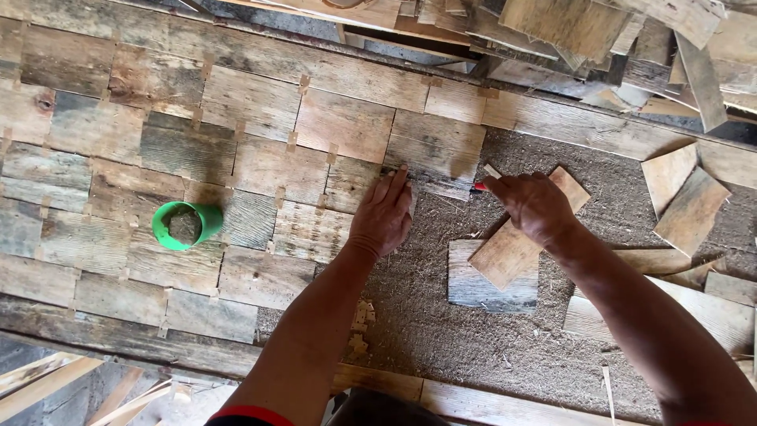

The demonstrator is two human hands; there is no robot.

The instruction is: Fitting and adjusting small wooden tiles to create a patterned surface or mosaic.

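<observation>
Wood tile (435, 154) lies at 12 o'clock on the counter (473, 347), pressed flat by the open left hand (384, 214). Right hand (535, 207) pinches a red marker (479, 187) at 1 o'clock. Tile appears stiff, light, splintery; grip by its edges.

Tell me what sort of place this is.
Probably a woodworking or carpentry workshop. A panel of flat wooden tiles is laid out in rows on a sawdust-covered board, loose offcuts are heaped at the top edge, and the left hand presses one tile while the right hand holds a red-tipped tool.
</observation>
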